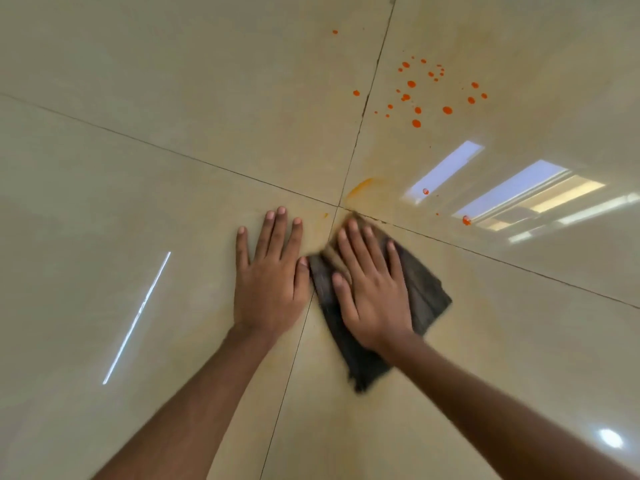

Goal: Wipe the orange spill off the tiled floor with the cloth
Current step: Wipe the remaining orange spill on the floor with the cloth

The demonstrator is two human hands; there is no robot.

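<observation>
The person crouches low over the tiled floor (180, 98), both bare arms stretched forward. The left hand (270, 275) lies flat on the tile, fingers straight and a little spread, its thumb just beside the edge of the cloth (427, 292). The right hand (372, 296) lies flat on top of that dark cloth, fingers straight and fanned, pressing it to the floor; hand and cloth look slightly blurred. The cloth sits on the near right tile, its front corner touching the crossing (337, 206) where 4 tiles meet, the rest trailing back under the wrist. Just beyond the crossing there is a pale orange smear (362, 187). Farther off on the same far tile a scatter of bright orange drops (417, 123) sits well apart from the cloth. 1 more drop (466, 220) lies to the right, by the window reflection (446, 171) on the glossy tile. A thin streak of light (138, 317) shines on the left tile.
</observation>
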